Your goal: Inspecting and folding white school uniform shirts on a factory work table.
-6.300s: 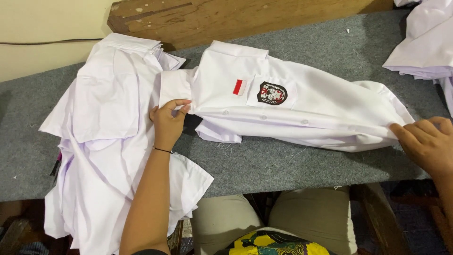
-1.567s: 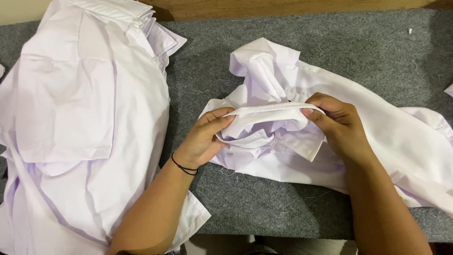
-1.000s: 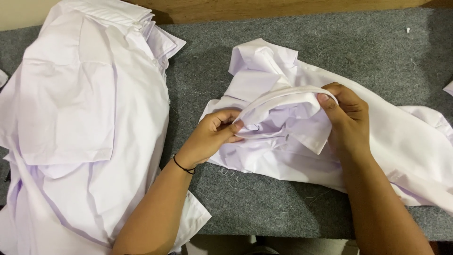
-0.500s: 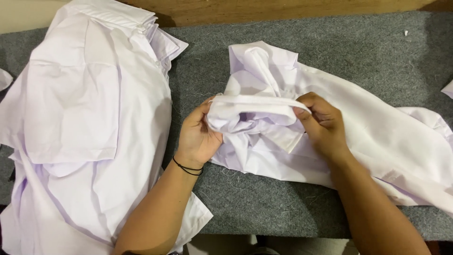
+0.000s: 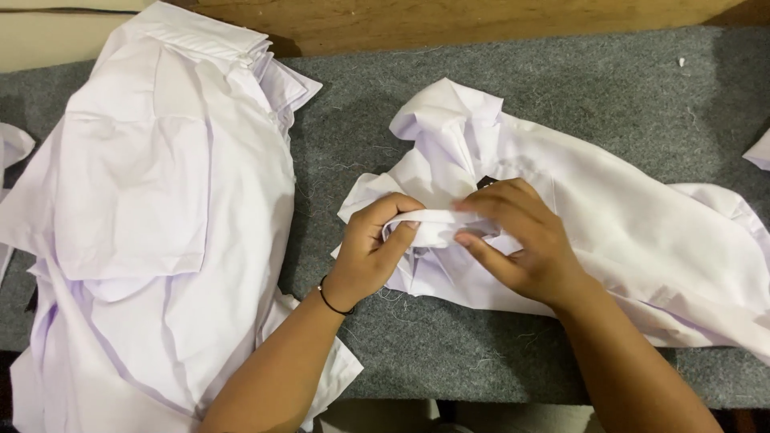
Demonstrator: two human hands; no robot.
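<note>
1. At centre frame, a person's left hand and right hand meet over the collar band of a white shirt; the left hand pinches the band's near end between thumb and fingers, clenched on the cloth; the right hand's fingers press and grasp the same band from the other side.

2. The white shirt lies crumpled on the grey felt-covered table, its body running from centre to the right edge of the frame; a bunched fold of it rises just above the hands; the garment is neither flat nor folded.

3. On the left of the frame a stack of white shirts rests spread out, collars toward the upper left, its lower part hanging off the table's near edge; these look already dealt with and set aside, though whether they are finished cannot be told.

4. A thin black band circles the left wrist; loose threads dot the felt around the work.

5. By the look of it, the work on this shirt is at an early-to-middle stage; the collar is being shaped or turned, while smoothing the body and adding the shirt to the stack appear not yet done.

6. A scrap of white cloth shows at the right edge; a wooden board runs along the top.
</note>
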